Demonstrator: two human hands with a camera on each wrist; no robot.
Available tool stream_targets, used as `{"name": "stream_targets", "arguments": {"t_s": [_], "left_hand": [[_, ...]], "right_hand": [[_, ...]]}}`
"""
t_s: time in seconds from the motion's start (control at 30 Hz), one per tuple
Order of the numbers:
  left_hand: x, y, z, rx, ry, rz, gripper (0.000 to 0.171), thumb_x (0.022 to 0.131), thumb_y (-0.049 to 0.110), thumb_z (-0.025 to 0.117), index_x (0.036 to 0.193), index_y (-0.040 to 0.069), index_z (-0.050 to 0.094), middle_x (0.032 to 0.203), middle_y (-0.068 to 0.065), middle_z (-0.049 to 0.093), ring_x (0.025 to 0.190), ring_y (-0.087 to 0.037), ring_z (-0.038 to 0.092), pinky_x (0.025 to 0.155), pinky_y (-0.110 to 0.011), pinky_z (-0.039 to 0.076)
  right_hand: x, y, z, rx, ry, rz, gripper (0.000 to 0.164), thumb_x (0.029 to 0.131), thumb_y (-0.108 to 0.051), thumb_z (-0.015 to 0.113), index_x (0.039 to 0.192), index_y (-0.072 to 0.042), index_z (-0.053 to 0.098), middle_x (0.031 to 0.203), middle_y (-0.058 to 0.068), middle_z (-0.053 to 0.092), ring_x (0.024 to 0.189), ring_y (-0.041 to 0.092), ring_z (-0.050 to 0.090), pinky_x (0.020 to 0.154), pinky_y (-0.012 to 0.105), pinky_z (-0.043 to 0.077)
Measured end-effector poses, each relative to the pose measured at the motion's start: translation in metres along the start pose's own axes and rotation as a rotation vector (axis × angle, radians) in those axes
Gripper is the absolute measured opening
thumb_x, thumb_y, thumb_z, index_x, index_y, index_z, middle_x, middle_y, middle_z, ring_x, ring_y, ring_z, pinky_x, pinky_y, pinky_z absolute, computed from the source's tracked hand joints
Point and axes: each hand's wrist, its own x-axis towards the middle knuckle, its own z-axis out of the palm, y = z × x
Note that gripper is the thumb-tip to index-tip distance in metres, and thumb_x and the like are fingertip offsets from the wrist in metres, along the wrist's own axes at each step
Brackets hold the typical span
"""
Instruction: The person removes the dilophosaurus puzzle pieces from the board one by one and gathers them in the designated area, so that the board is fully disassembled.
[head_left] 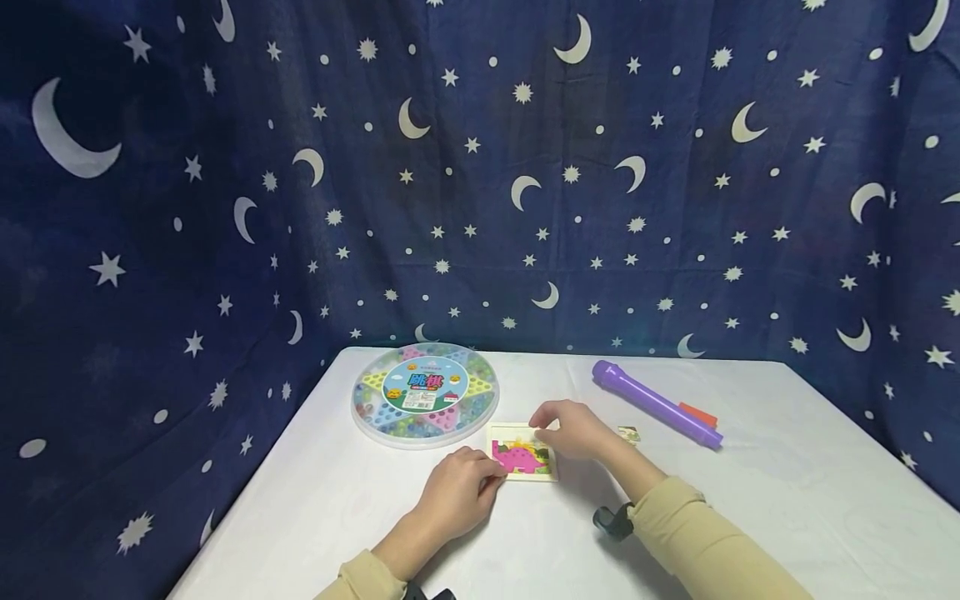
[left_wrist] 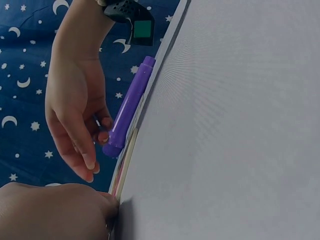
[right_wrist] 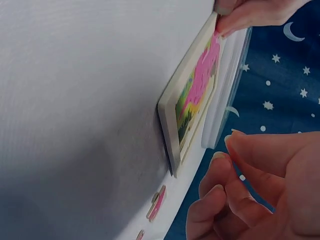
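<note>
A small framed jigsaw puzzle [head_left: 520, 457] with a pink dinosaur lies flat on the white table. At its lower left corner my left hand [head_left: 462, 490] pinches the frame; in the right wrist view those left fingers [right_wrist: 250, 19] are on the frame's far end. My right hand [head_left: 573, 429] hovers over the puzzle's right side, its fingers loosely bent and nothing visible between them. Loose puzzle pieces [right_wrist: 157, 204] lie beside the frame in the right wrist view, and partly behind the right wrist in the head view.
A round, clear Chinese checkers box [head_left: 425, 395] with coloured marbles lies behind and left of the puzzle. To the right is a purple toy microphone [head_left: 656, 404], with a flat orange-red object [head_left: 699, 414] partly behind it. A starry dark blue curtain [head_left: 480, 167] hangs behind the table.
</note>
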Motion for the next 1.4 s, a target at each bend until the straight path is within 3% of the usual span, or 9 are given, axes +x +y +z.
{"name": "stream_targets", "arguments": {"t_s": [0.5, 0.7, 0.9, 1.4], "left_hand": [[0.0, 0.001, 0.0, 0.008, 0.001, -0.001, 0.007, 0.092, 0.02, 0.077, 0.097, 0.017, 0.081, 0.085, 0.008, 0.072, 0.082, -0.011, 0.064, 0.074, -0.033, 0.054], [-0.001, 0.0, 0.0, 0.008, -0.002, 0.0, 0.007, 0.092, 0.02, 0.077, 0.097, 0.018, 0.082, 0.085, 0.009, 0.072, 0.081, -0.01, 0.063, 0.073, -0.032, 0.053], [-0.001, -0.001, 0.0, 0.013, -0.001, 0.009, 0.008, 0.091, 0.02, 0.077, 0.097, 0.018, 0.082, 0.086, 0.009, 0.072, 0.081, -0.01, 0.063, 0.074, -0.032, 0.053], [0.001, 0.0, -0.001, 0.024, 0.01, 0.026, 0.007, 0.092, 0.02, 0.077, 0.097, 0.018, 0.081, 0.087, 0.008, 0.073, 0.083, -0.013, 0.065, 0.076, -0.033, 0.054]], "right_hand": [[0.007, -0.012, 0.016, -0.087, -0.058, 0.014, 0.011, 0.091, -0.01, 0.074, 0.101, -0.015, 0.075, 0.093, -0.002, 0.068, 0.091, 0.018, 0.063, 0.09, 0.047, 0.052], [0.008, -0.018, 0.024, -0.125, -0.065, 0.01, 0.014, 0.09, -0.013, 0.075, 0.103, -0.018, 0.077, 0.093, -0.001, 0.069, 0.091, 0.02, 0.064, 0.087, 0.055, 0.051], [0.01, -0.023, 0.028, -0.128, -0.083, -0.03, 0.014, 0.09, -0.01, 0.076, 0.103, -0.014, 0.077, 0.088, -0.001, 0.069, 0.083, 0.016, 0.062, 0.084, 0.045, 0.053], [0.017, -0.026, 0.032, -0.116, -0.125, -0.004, 0.016, 0.088, -0.013, 0.08, 0.103, -0.014, 0.075, 0.091, 0.0, 0.071, 0.09, 0.02, 0.066, 0.09, 0.046, 0.052]]}}
